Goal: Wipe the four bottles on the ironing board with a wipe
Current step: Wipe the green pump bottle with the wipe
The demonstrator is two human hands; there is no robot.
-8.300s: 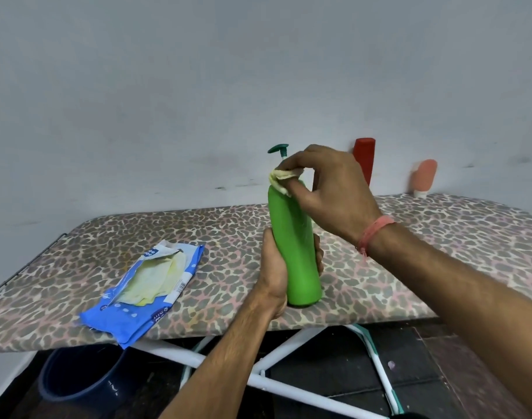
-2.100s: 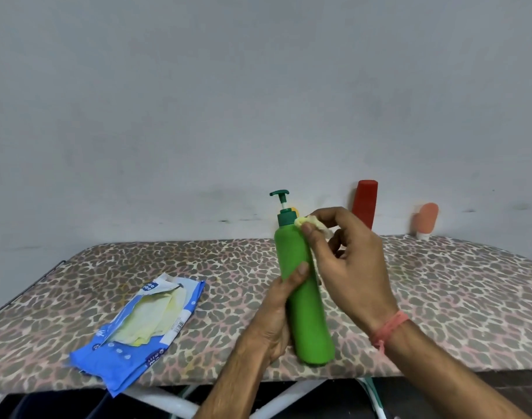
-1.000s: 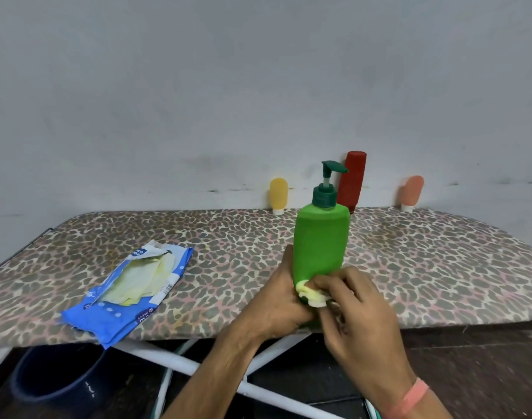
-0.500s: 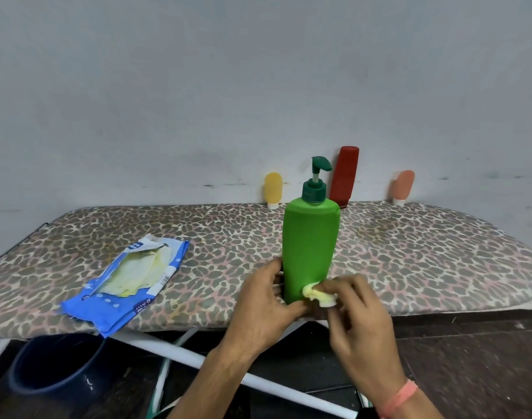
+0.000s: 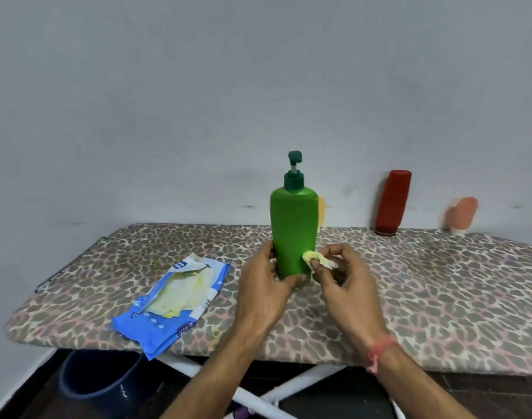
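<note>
Your left hand [image 5: 266, 285] grips the green bottle [image 5: 293, 234], upright on the ironing board [image 5: 440, 297]. Your right fingers [image 5: 319, 263] pinch the soft wipe [image 5: 314, 257] against it. It looks smooth and slippery; hold low.

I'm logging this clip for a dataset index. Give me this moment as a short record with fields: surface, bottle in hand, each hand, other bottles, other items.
surface: leopard-print ironing board
bottle in hand: green pump bottle, upright on the board
left hand: grips the bottle's lower part
right hand: pinches a yellow wipe against the bottle's lower right side
other bottles: red bottle and peach bottle by the wall; yellow bottle mostly hidden behind the green one
other items: opened blue wipe packet on the board; dark bucket below
</note>
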